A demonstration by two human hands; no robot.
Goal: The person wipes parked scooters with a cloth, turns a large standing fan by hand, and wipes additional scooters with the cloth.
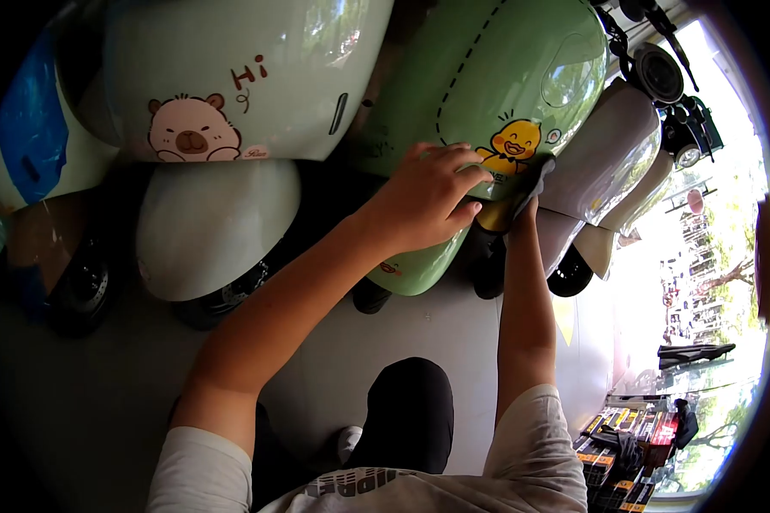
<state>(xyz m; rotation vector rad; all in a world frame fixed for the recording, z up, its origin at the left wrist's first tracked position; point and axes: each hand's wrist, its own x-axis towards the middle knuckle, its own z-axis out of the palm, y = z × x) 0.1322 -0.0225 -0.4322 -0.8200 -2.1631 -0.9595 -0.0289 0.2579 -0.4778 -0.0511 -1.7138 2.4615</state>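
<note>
The fingers of my left hand (pixel 436 195) are spread against the lower front panel of a light green scooter (pixel 513 81), beside its yellow duck sticker (pixel 513 147). Just right of the sticker, my right hand (pixel 529 205) is mostly covered by a dark grey and yellow cloth (pixel 535 178), pressed to the panel's lower edge. The fingers under the cloth are hidden. Below my left hand is the scooter's green front fender (pixel 423 269).
A pale scooter (pixel 265 77) with a bear sticker stands left, a blue-marked one (pixel 30 120) beyond it. Whitish scooters (pixel 603 154) stand right, near bright windows. Stacked boxes (pixel 624 445) sit at lower right on the grey floor (pixel 334 342).
</note>
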